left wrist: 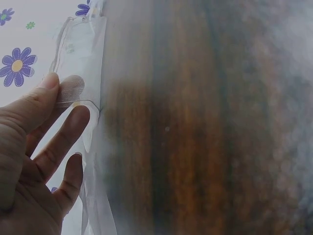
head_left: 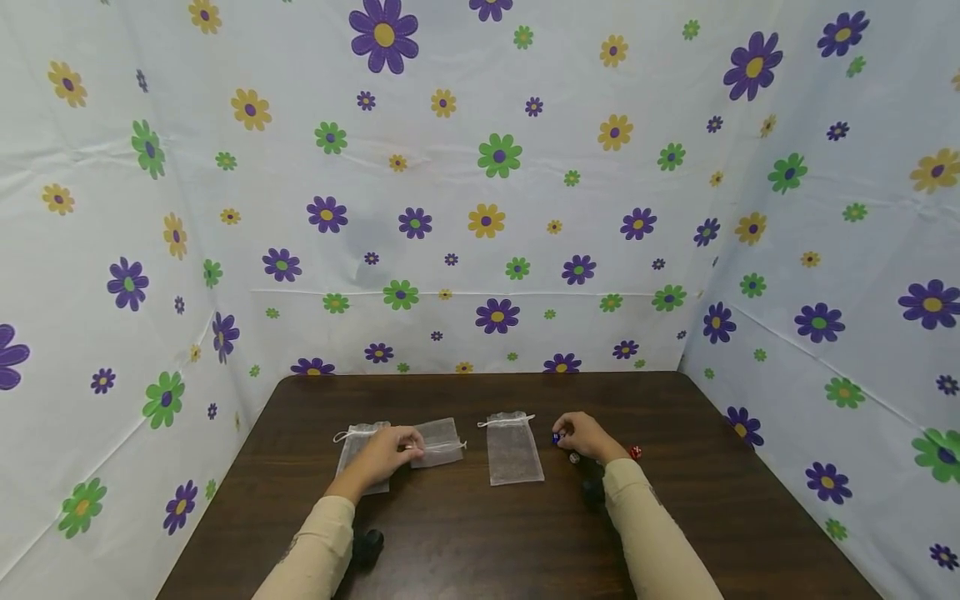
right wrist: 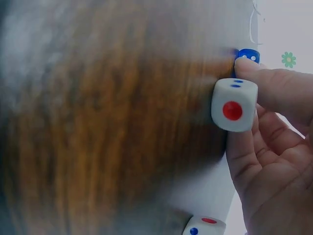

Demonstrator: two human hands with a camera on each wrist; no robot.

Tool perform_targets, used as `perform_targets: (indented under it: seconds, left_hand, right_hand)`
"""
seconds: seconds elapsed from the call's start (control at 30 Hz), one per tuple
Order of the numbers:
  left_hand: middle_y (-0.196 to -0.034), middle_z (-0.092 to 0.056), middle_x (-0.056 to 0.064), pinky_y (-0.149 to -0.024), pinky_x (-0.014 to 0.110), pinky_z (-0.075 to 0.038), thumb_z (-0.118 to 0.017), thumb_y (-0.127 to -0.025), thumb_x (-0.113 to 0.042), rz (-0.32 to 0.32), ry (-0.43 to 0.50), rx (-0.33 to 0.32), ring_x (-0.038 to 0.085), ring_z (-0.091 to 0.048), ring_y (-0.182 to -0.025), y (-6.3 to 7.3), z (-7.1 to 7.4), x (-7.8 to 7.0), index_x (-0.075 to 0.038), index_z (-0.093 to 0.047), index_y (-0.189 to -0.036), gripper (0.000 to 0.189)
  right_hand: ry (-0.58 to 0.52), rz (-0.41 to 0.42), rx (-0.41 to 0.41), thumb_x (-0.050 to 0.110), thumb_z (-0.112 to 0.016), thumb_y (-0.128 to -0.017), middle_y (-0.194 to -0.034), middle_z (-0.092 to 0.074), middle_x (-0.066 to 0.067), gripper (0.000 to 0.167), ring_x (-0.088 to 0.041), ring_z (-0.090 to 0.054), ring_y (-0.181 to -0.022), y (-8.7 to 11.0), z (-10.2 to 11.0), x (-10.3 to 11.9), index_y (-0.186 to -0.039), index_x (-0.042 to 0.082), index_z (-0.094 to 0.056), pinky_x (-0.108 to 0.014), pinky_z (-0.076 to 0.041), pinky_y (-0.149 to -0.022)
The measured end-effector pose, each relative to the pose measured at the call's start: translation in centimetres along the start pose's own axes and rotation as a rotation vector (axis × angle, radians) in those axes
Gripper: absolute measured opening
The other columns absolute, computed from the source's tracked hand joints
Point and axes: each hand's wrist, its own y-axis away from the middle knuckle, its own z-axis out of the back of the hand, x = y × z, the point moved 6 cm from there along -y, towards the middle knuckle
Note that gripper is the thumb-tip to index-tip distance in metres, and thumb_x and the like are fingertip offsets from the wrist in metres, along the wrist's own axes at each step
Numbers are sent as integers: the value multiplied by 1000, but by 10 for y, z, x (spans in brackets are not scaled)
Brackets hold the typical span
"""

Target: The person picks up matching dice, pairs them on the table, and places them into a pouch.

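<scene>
My left hand (head_left: 397, 447) pinches the mesh of a sheer white drawstring bag (head_left: 444, 442); in the left wrist view a fingertip (left wrist: 72, 89) shows through the fabric. A second drawstring bag (head_left: 349, 446) lies partly under the left forearm. Farther right, a third bag (head_left: 517, 450) lies flat between the hands, its cord at the far end. My right hand (head_left: 587, 437) pinches a blue die (right wrist: 249, 55) with white dots between thumb and fingers. Close below that hand sits a white die (right wrist: 234, 105) showing a large red dot.
Another white die (right wrist: 205, 226) shows at the lower edge of the right wrist view. A red die (head_left: 636, 452) lies right of the right wrist. The dark wooden table (head_left: 480, 542) is bordered by flower-print sheets (head_left: 480, 250) behind and at both sides.
</scene>
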Motion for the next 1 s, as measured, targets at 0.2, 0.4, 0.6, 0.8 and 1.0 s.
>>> perform_targets:
  seconds: [0.2,0.4,0.6,0.8,1.0]
  left_hand:
    - [-82,-63,-9,-68,28,-48,-73,-94,-16,7,-7,-2,7,-53,-72,0,1,-2,-17,-68,-90,6]
    - [-82,-63,-10,-70,29,-48,-74,-94,-15,-7,-22,-9,6,-54,-74,0,1,-4,-17,-68,-89,8]
    - [-82,-63,-10,-69,28,-48,-74,-94,-15,-7,-18,-8,6,-54,-73,0,0,-4,-18,-68,-90,7]
    - [-82,-64,-9,-68,27,-48,-73,-94,-14,4,-4,-6,6,-53,-72,1,0,-3,-17,-68,-91,6]
    - [-82,-64,-9,-68,27,-48,-73,-94,-14,-1,-5,-6,6,-54,-72,1,1,-3,-16,-69,-91,6]
  right_hand:
    - [-4,-4,-3,-5,-78,-84,-90,-62,-5,20,-19,-57,-84,2,4,2,-100,1,-69,-40,-50,-80]
    - [-117,37,-4,-6,-76,-86,-100,-67,-10,25,-24,-62,-94,3,3,3,-109,-3,-67,-45,-51,-88]
    - [-190,37,2,-11,-73,-85,-97,-65,-8,25,-21,-59,-90,1,-3,-2,-108,-3,-67,-38,-52,-82]
    - [-218,19,-6,-16,-71,-84,-96,-64,-10,25,-21,-58,-89,0,-6,-2,-105,-4,-67,-32,-50,-78]
    - [-218,8,-2,-17,-69,-84,-95,-63,-9,25,-21,-57,-88,0,-8,1,-104,-2,-67,-32,-50,-79]
